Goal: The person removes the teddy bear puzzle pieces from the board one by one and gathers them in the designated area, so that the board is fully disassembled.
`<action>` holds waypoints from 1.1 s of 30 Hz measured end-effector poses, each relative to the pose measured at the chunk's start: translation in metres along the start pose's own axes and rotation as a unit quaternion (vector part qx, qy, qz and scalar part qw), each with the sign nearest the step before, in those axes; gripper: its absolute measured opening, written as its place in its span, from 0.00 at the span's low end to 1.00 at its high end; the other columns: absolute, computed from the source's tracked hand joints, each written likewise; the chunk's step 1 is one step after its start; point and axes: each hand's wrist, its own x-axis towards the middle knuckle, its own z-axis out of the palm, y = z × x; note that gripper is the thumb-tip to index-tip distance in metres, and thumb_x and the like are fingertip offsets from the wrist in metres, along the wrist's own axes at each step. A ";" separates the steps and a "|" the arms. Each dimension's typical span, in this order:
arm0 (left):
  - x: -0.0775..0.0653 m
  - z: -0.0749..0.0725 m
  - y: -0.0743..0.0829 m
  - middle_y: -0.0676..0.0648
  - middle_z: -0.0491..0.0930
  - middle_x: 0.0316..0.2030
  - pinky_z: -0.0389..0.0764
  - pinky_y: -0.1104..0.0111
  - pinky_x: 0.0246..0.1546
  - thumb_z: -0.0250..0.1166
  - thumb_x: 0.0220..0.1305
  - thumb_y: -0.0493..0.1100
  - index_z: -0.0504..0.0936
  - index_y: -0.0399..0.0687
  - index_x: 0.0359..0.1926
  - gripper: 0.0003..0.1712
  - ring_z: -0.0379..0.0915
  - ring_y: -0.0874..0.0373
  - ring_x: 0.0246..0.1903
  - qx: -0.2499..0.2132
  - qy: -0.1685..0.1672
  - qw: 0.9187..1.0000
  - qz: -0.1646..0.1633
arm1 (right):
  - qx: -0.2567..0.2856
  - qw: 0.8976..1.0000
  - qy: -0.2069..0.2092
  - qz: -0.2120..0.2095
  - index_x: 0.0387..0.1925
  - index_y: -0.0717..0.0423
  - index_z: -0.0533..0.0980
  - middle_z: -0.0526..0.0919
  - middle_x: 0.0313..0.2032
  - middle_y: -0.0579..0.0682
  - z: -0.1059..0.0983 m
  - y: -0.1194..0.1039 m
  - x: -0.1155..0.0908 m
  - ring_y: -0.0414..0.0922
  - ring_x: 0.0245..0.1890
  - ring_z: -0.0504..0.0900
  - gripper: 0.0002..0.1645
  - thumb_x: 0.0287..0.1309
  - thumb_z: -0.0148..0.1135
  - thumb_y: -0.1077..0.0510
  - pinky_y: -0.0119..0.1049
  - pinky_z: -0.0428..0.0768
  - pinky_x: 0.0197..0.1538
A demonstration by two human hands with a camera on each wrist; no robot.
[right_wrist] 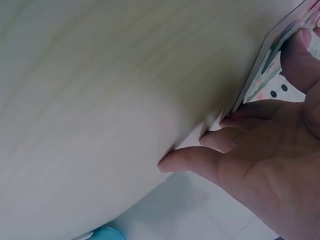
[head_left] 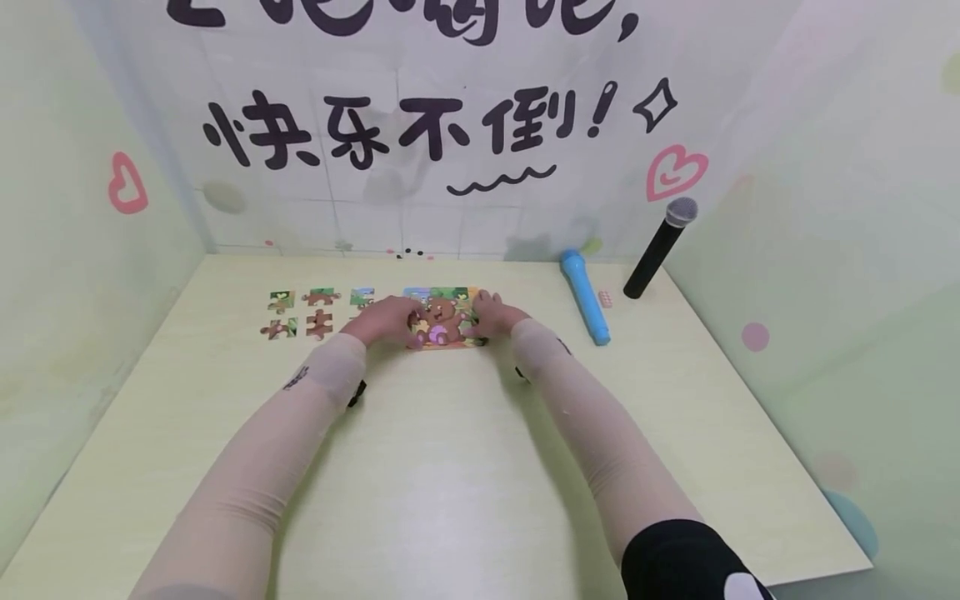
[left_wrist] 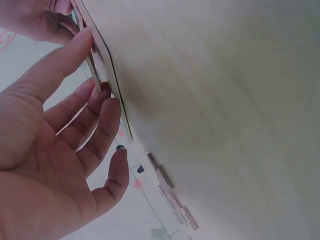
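A bear jigsaw puzzle (head_left: 442, 318) lies flat in its board toward the back of the table, between my two hands. At its left side is my left hand (head_left: 388, 320); the left wrist view shows its thumb and fingertips pinching a thin puzzle piece (left_wrist: 94, 70), tilted over the board's edge, its picture side hidden. My right hand (head_left: 495, 317) rests at the right edge of the puzzle, its thumb over the board (right_wrist: 255, 70) and its other fingertips (right_wrist: 172, 161) down on the table beside it.
Several loose puzzle pieces (head_left: 318, 323) lie in rows left of my left hand. On the right are a blue microphone (head_left: 585, 296), a small pink block (head_left: 605, 298) and a black microphone (head_left: 654, 258) standing upright. Behind the table (head_left: 450, 467) hangs a printed cloth (head_left: 300, 200).
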 end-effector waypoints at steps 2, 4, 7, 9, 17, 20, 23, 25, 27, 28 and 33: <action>0.000 0.000 -0.001 0.46 0.77 0.41 0.75 0.58 0.43 0.75 0.57 0.43 0.79 0.45 0.60 0.29 0.72 0.52 0.40 -0.008 -0.006 1.000 0.001 | 0.006 1.000 -0.002 0.004 0.79 0.67 0.36 0.34 0.80 0.62 0.001 0.000 0.001 0.59 0.79 0.33 0.55 0.74 0.53 0.41 0.52 0.42 0.77; 0.000 0.001 -0.003 0.46 0.77 0.41 0.74 0.59 0.43 0.75 0.57 0.43 0.79 0.44 0.59 0.29 0.71 0.51 0.40 -0.015 -0.008 1.000 0.001 | 0.012 1.000 -0.003 0.006 0.79 0.66 0.35 0.34 0.80 0.61 0.002 0.001 0.001 0.59 0.79 0.33 0.55 0.74 0.53 0.41 0.52 0.42 0.77; 0.000 0.001 -0.007 0.45 0.76 0.43 0.74 0.58 0.44 0.75 0.57 0.43 0.78 0.44 0.59 0.29 0.71 0.50 0.42 -0.023 -0.002 1.000 -0.002 | 0.009 1.000 -0.002 0.007 0.79 0.66 0.35 0.34 0.80 0.61 0.003 0.002 0.002 0.59 0.79 0.33 0.55 0.74 0.53 0.40 0.52 0.42 0.77; 0.000 0.000 -0.010 0.44 0.76 0.46 0.75 0.56 0.48 0.75 0.57 0.44 0.77 0.45 0.60 0.30 0.72 0.49 0.44 -0.025 0.002 1.000 -0.004 | -0.006 1.000 0.001 0.003 0.79 0.67 0.36 0.35 0.80 0.62 0.003 0.003 0.003 0.59 0.79 0.35 0.55 0.73 0.53 0.39 0.51 0.44 0.78; -0.014 -0.016 -0.021 0.38 0.75 0.56 0.75 0.49 0.55 0.73 0.59 0.43 0.73 0.41 0.64 0.33 0.73 0.44 0.53 -0.041 0.012 0.999 -0.002 | -0.032 0.999 0.025 0.005 0.80 0.63 0.42 0.42 0.80 0.59 0.004 0.005 0.001 0.55 0.80 0.40 0.55 0.71 0.54 0.35 0.50 0.52 0.77; -0.022 -0.021 -0.029 0.38 0.75 0.56 0.75 0.48 0.54 0.72 0.61 0.44 0.73 0.40 0.64 0.32 0.73 0.43 0.53 -0.037 0.014 0.999 -0.003 | -0.049 0.998 0.034 0.010 0.80 0.62 0.43 0.43 0.80 0.58 0.006 0.006 0.001 0.54 0.79 0.42 0.55 0.71 0.52 0.34 0.52 0.56 0.75; -0.029 -0.023 -0.037 0.37 0.76 0.53 0.76 0.48 0.53 0.72 0.62 0.44 0.74 0.39 0.62 0.30 0.73 0.43 0.51 -0.028 0.012 1.000 -0.001 | -0.064 0.997 0.041 0.014 0.80 0.61 0.43 0.44 0.80 0.57 0.007 0.006 0.001 0.54 0.79 0.43 0.54 0.71 0.51 0.33 0.53 0.60 0.74; -0.033 -0.024 -0.041 0.37 0.77 0.52 0.76 0.48 0.53 0.72 0.62 0.44 0.74 0.38 0.61 0.30 0.74 0.43 0.51 -0.018 0.010 1.000 0.004 | -0.068 0.996 0.047 0.016 0.80 0.61 0.43 0.44 0.80 0.57 0.009 0.006 0.001 0.53 0.79 0.44 0.54 0.71 0.50 0.33 0.54 0.62 0.73; -0.037 -0.024 -0.044 0.37 0.78 0.51 0.77 0.48 0.52 0.72 0.61 0.43 0.75 0.37 0.60 0.29 0.75 0.43 0.50 -0.011 0.007 1.000 0.007 | -0.063 0.997 0.052 0.017 0.80 0.61 0.44 0.45 0.80 0.57 0.009 0.005 0.001 0.53 0.79 0.44 0.53 0.71 0.50 0.33 0.55 0.62 0.72; -0.039 -0.024 -0.045 0.38 0.78 0.51 0.77 0.48 0.53 0.73 0.61 0.43 0.75 0.38 0.60 0.29 0.75 0.43 0.50 -0.007 0.008 1.000 0.006 | -0.061 0.997 0.053 0.017 0.80 0.61 0.44 0.45 0.80 0.57 0.010 0.006 0.001 0.53 0.79 0.44 0.54 0.71 0.50 0.33 0.55 0.62 0.72; -0.050 -0.024 -0.049 0.39 0.79 0.51 0.76 0.48 0.54 0.74 0.59 0.43 0.77 0.40 0.59 0.29 0.75 0.43 0.50 0.007 0.004 1.000 -0.006 | -0.058 0.997 0.045 0.014 0.80 0.62 0.42 0.44 0.80 0.58 0.009 0.008 0.002 0.54 0.79 0.43 0.54 0.73 0.47 0.32 0.55 0.60 0.73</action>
